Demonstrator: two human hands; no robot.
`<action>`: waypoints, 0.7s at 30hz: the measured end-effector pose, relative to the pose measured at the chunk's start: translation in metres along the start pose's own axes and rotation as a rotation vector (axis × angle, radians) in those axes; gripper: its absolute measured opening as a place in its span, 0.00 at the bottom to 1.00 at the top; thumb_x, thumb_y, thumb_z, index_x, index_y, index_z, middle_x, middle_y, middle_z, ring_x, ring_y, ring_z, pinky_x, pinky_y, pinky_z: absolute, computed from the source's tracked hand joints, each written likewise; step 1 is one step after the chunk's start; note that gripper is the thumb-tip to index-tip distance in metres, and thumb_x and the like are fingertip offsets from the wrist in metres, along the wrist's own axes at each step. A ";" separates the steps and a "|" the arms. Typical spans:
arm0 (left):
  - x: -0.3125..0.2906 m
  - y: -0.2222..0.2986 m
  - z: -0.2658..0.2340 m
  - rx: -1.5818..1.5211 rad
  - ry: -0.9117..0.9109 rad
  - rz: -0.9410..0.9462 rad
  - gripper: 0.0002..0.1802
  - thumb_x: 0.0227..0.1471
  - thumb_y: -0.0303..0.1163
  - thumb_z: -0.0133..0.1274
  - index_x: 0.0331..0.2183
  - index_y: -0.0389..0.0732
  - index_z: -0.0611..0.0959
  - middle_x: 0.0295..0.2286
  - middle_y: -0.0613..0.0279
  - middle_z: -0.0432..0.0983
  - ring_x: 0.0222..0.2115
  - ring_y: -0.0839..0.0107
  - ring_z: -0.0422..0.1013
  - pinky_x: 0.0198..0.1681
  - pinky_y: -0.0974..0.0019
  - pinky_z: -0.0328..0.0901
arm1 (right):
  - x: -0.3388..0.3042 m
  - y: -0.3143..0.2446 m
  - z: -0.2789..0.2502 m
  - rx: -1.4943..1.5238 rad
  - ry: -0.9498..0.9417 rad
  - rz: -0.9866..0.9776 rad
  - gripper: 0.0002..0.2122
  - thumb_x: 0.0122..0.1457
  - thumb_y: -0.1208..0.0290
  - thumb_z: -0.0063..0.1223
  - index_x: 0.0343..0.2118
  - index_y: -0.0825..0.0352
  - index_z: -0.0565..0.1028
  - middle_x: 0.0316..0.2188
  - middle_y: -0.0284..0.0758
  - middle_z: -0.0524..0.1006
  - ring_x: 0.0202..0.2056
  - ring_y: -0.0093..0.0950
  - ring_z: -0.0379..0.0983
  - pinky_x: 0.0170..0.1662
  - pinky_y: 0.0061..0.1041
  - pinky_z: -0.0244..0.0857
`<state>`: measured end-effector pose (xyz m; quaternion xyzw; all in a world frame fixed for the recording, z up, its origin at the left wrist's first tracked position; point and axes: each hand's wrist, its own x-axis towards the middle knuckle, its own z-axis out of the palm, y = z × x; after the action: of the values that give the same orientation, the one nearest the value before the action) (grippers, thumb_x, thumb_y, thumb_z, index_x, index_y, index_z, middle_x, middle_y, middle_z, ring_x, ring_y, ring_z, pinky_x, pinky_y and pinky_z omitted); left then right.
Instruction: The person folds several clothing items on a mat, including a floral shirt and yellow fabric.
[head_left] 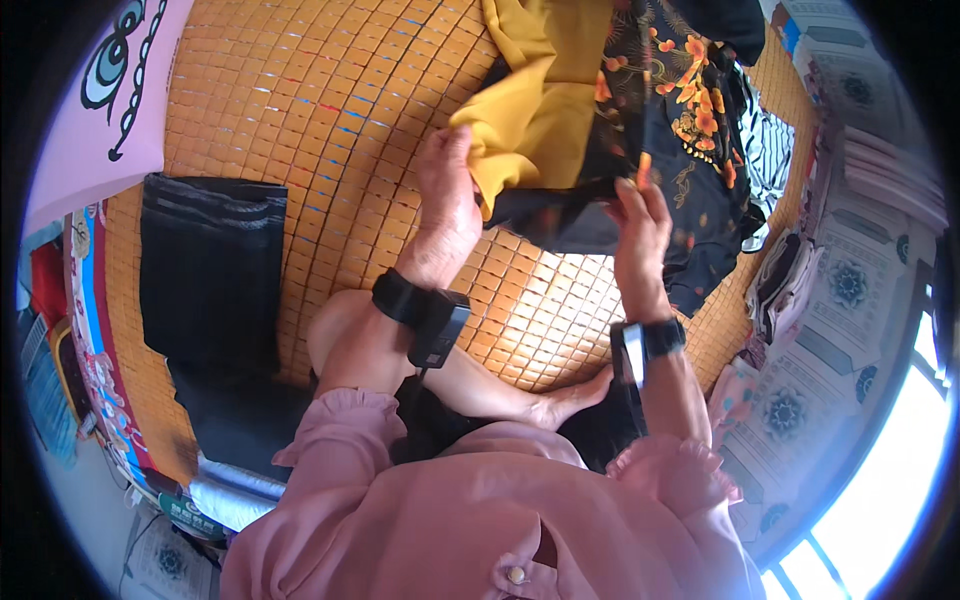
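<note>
Cloth in plain yellow [545, 130] lies just beyond your hands, its edge pinched in your left hand [452, 195]; your right hand [640, 225] nips the black floral fabric [700, 110] beside it, fingertips close together though slightly blurred. Well left of your left hand, a black garment [215, 260] rests on the woven mat [330, 150]; striped cloth [770, 150] lies beyond your right hand, farther right

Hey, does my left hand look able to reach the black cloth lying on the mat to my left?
Probably yes: only open mat seems to lie between the left hand and the black cloth, though its fingers hold the yellow cloth.
</note>
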<state>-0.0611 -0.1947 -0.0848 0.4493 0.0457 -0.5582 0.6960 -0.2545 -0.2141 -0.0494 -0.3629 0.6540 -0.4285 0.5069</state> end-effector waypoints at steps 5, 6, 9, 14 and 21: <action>0.009 0.013 -0.001 -0.031 0.024 0.083 0.13 0.52 0.36 0.43 0.32 0.35 0.72 0.31 0.58 0.70 0.30 0.69 0.69 0.32 0.67 0.67 | -0.037 -0.038 -0.037 0.159 0.060 -0.163 0.04 0.52 0.77 0.50 0.29 0.60 0.71 0.26 0.25 0.72 0.26 0.15 0.67 0.29 0.16 0.63; 0.006 0.014 0.000 0.048 0.011 0.149 0.13 0.52 0.37 0.43 0.33 0.35 0.72 0.31 0.58 0.70 0.30 0.69 0.70 0.32 0.67 0.67 | -0.040 -0.043 -0.043 0.147 0.097 -0.192 0.04 0.52 0.78 0.50 0.29 0.60 0.71 0.25 0.25 0.72 0.26 0.14 0.66 0.28 0.15 0.62; -0.001 0.010 0.008 0.027 -0.030 0.124 0.16 0.53 0.39 0.41 0.36 0.35 0.71 0.32 0.58 0.70 0.30 0.69 0.70 0.33 0.67 0.67 | -0.042 -0.067 -0.051 0.101 0.180 -0.334 0.05 0.51 0.79 0.50 0.30 0.61 0.71 0.27 0.27 0.73 0.26 0.15 0.68 0.24 0.13 0.62; -0.013 0.023 0.016 0.029 -0.083 0.033 0.20 0.56 0.40 0.38 0.43 0.34 0.69 0.42 0.57 0.68 0.43 0.66 0.65 0.46 0.63 0.61 | -0.040 -0.121 -0.078 0.006 0.243 -0.645 0.05 0.53 0.79 0.46 0.33 0.66 0.71 0.30 0.32 0.74 0.30 0.21 0.71 0.32 0.19 0.68; -0.008 0.031 0.012 -0.079 -0.033 0.080 0.20 0.57 0.41 0.36 0.43 0.34 0.69 0.42 0.55 0.68 0.42 0.66 0.66 0.46 0.63 0.62 | -0.055 -0.127 -0.107 -0.171 0.352 -0.654 0.09 0.57 0.74 0.43 0.38 0.71 0.71 0.33 0.35 0.74 0.33 0.22 0.71 0.39 0.19 0.66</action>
<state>-0.0442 -0.1976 -0.0556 0.4138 0.0382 -0.5351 0.7355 -0.3411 -0.1900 0.1006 -0.5141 0.6141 -0.5673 0.1914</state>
